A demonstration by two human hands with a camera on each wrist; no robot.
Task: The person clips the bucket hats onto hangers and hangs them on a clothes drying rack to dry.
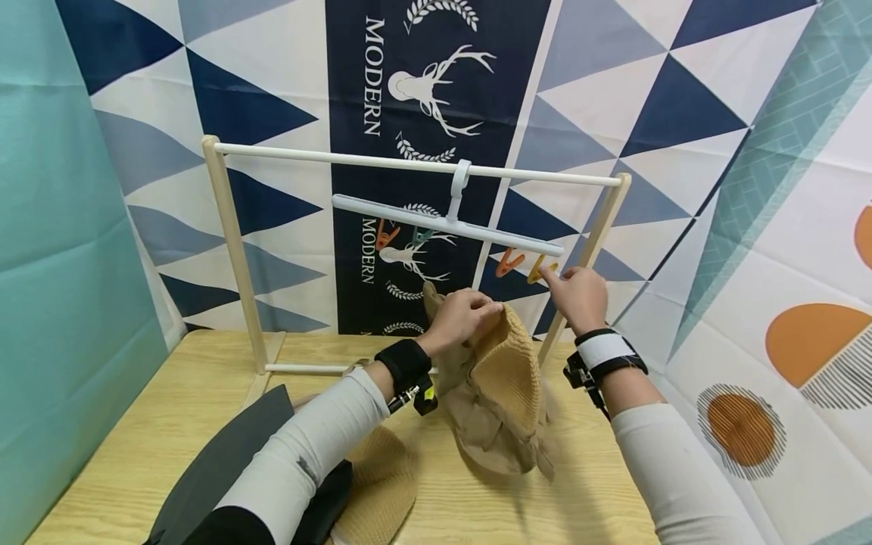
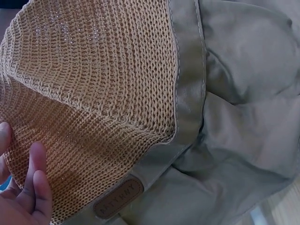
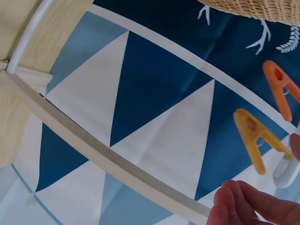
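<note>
My left hand (image 1: 458, 324) pinches the woven brim of a sun hat (image 1: 507, 371) by its edge. The hat hangs brim-up below the hanger; its crown is gathered khaki cloth, and a small brown label (image 2: 118, 198) marks the band in the left wrist view. My right hand (image 1: 580, 297) is up at the right end of a pale blue hanger (image 1: 409, 217), beside a yellow clip (image 3: 255, 136). In the right wrist view its thumb and fingers stand apart around the hanger's tip, the fingertips just below the clip. An orange clip (image 1: 509, 262) hangs to the left of the yellow one.
The hanger hooks over the top bar (image 1: 300, 154) of a wood-and-white rack. Another orange clip (image 1: 387, 236) and a green clip (image 1: 422, 236) hang farther left. Beneath my left arm, a dark grey brim (image 1: 225, 462) and a woven tan brim (image 1: 381, 484) lie on the wooden table (image 1: 109, 424).
</note>
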